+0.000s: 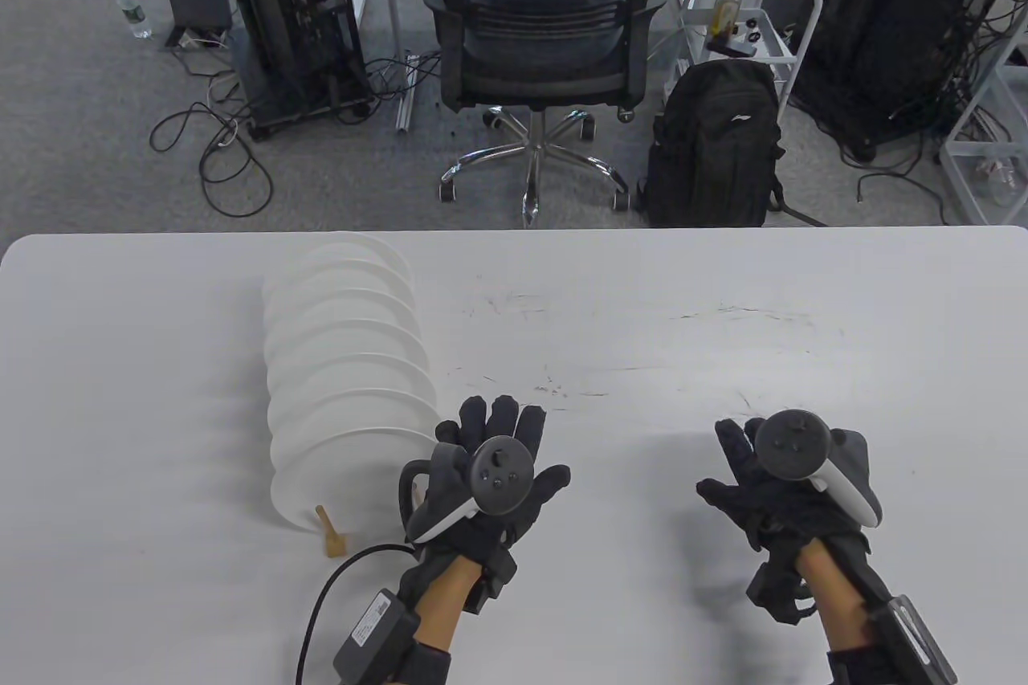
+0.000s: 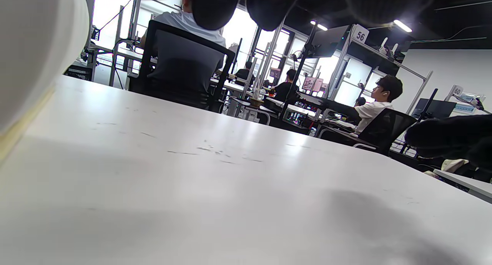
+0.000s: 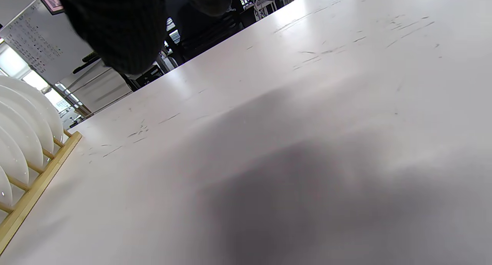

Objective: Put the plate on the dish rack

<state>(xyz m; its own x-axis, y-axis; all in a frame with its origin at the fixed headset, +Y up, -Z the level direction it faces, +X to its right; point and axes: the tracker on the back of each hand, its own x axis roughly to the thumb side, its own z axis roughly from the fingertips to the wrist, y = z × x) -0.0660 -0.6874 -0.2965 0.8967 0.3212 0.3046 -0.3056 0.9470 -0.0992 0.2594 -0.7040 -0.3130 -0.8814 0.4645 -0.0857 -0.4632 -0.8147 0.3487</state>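
Note:
Several white plates (image 1: 347, 364) stand on edge in a row in a wooden dish rack (image 1: 331, 537) on the left half of the white table (image 1: 642, 315). The rack's wooden rail (image 3: 38, 180) and the plates (image 3: 23, 134) show at the left of the right wrist view. The nearest plate (image 2: 34, 46) fills the left edge of the left wrist view. My left hand (image 1: 494, 468) hovers just right of the nearest plate, fingers spread, holding nothing. My right hand (image 1: 771, 476) hovers over bare table to the right, fingers loosely open, holding nothing.
Beyond the table's far edge stand an office chair (image 1: 542, 42), a black backpack (image 1: 715, 147), computer towers and floor cables. A cable (image 1: 321, 605) runs from my left wrist across the table's front.

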